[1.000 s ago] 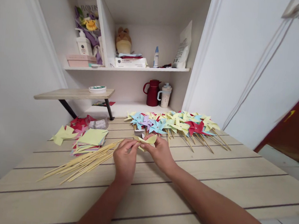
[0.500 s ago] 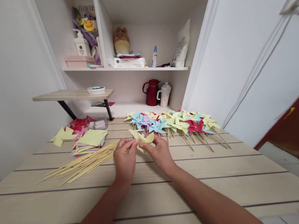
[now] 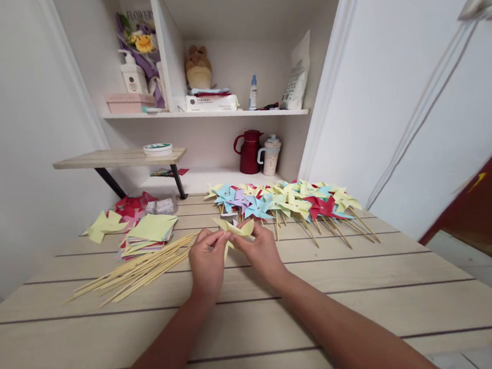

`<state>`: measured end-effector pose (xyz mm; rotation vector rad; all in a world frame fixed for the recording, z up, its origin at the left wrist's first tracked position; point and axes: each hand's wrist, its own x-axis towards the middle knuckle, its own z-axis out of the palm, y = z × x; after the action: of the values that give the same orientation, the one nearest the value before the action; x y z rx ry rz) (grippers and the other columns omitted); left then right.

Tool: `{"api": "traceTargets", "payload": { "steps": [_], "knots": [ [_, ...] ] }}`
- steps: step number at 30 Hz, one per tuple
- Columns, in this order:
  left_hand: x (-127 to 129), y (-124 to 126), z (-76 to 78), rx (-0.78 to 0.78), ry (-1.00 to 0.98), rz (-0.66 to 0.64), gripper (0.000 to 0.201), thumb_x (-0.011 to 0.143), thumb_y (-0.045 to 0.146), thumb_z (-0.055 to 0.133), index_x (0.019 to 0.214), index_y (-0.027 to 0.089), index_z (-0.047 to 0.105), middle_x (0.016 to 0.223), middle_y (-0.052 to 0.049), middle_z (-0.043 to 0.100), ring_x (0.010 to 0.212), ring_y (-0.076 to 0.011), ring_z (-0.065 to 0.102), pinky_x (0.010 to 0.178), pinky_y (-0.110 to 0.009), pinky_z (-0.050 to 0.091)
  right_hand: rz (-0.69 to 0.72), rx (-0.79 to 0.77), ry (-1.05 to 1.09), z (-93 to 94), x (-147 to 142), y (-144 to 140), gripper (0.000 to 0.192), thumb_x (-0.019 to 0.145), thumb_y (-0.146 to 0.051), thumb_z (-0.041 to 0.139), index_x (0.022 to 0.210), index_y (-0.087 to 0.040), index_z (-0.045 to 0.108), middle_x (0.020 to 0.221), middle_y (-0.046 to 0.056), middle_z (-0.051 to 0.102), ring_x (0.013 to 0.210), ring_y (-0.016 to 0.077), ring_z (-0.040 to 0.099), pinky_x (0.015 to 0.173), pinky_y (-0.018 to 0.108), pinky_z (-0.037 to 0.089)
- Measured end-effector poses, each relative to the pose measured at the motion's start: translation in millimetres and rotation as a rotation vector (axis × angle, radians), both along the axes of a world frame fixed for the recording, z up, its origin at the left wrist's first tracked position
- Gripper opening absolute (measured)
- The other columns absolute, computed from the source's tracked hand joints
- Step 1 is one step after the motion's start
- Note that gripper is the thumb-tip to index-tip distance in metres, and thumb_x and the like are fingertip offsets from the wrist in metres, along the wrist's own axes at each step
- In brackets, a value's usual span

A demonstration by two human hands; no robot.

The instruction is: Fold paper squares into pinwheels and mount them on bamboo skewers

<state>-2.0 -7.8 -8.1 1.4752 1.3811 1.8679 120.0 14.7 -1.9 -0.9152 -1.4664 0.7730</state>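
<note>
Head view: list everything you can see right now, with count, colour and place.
yellow paper piece: one, pale yellow, folded, held by both hands above the table
wooden sticks: a loose bundle, light wood, left of the hands
paper squares: a stack, yellow on top, behind the sticks
finished pinwheels: a pile, yellow, blue, red and purple, at the far edge
red jug: one, lower shelf
speckled cup: one, white, beside the jug
table: one, light wood planks
left hand: pinches the paper's left side
right hand: pinches its right side
</note>
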Motion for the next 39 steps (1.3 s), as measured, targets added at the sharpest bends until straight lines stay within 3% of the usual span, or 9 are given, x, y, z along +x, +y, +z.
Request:
{"api": "traceTargets", "payload": {
  "steps": [11,19,25,31,39],
  "knots": [
    [-0.5,3.7,-1.9,-0.132,-0.304,-0.095,0.022,0.073,0.035,0.074,0.085,0.016,0.076,0.087,-0.005,0.073,0.084,-0.0190,0.064,0.082,-0.032,0.049,0.222,-0.074,0.143,0.2,2.5,3.5,0.018,0.070,-0.030,0.074,0.083,-0.020,0.065,0.084,0.001,0.070,0.080,0.0183,0.063,0.076,0.031,0.049],
    [-0.1,1.0,0.8,-0.140,-0.284,-0.077,0.022,0.073,0.035,0.073,0.084,0.016,0.076,0.085,-0.004,0.072,0.083,-0.0183,0.063,0.082,-0.030,0.049,0.233,-0.129,0.181,-0.3,3.3,4.3,0.025,0.069,-0.038,0.077,0.081,-0.021,0.064,0.078,0.001,0.068,0.074,0.0174,0.062,0.072,0.031,0.049],
    [0.1,-1.4,4.3,-0.210,-0.336,-0.217,0.025,0.077,0.039,0.069,0.085,0.016,0.075,0.082,-0.003,0.073,0.079,-0.0187,0.062,0.076,-0.030,0.049,0.280,-0.218,0.259,-6.1,5.9,9.5,0.027,0.068,-0.040,0.078,0.076,-0.020,0.062,0.071,-0.001,0.067,0.065,0.0146,0.059,0.063,0.028,0.045],
    [-3.3,1.6,2.7,-0.269,-0.352,-0.245,0.028,0.075,0.041,0.072,0.087,0.015,0.075,0.077,-0.003,0.072,0.078,-0.0190,0.064,0.075,-0.030,0.049,0.284,-0.302,0.344,-5.7,7.3,11.7,0.032,0.063,-0.039,0.082,0.073,-0.019,0.061,0.068,-0.001,0.067,0.061,0.0127,0.057,0.061,0.026,0.043],
    [-7.7,3.9,7.5,-0.255,-0.380,-0.194,0.034,0.069,0.038,0.078,0.093,0.014,0.075,0.100,-0.010,0.074,0.093,-0.0209,0.066,0.085,-0.032,0.049,0.253,-0.301,0.351,-5.4,10.0,14.4,0.032,0.061,-0.039,0.083,0.072,-0.018,0.060,0.065,-0.002,0.065,0.060,0.0123,0.056,0.061,0.026,0.042]
  ]
}}
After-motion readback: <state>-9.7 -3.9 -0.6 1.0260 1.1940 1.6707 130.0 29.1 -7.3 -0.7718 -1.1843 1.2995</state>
